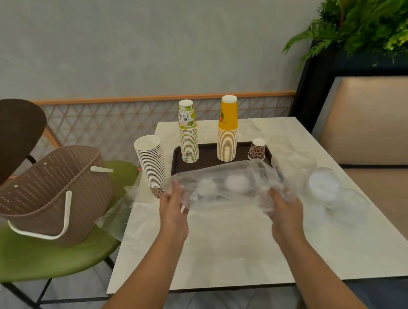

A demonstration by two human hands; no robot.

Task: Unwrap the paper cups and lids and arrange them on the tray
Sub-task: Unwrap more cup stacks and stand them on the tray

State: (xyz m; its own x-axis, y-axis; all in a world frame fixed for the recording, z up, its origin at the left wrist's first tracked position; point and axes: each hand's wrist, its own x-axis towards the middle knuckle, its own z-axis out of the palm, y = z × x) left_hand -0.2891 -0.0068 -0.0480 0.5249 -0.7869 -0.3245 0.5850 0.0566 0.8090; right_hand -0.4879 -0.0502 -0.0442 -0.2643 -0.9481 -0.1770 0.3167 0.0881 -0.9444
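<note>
In the head view, both hands lift a thin clear plastic wrap [222, 188] over the near edge of the dark tray [178, 158], probably to free the white lids that show blurred inside it. The left hand [174, 205] has its fingers [177, 191] curled on the left end of the wrap; the right hand [283, 210] pinches the crumpled right end. On the tray stand upside-down paper stacks: a lime-printed stack [188, 135], a yellow stack [227, 132] and one leopard cup [257, 149]. A white cup stack [152, 162] leans on the pale marble-like bench [217, 243], beside the tray. More wrapped lids [323, 185] lie to the right.
</note>
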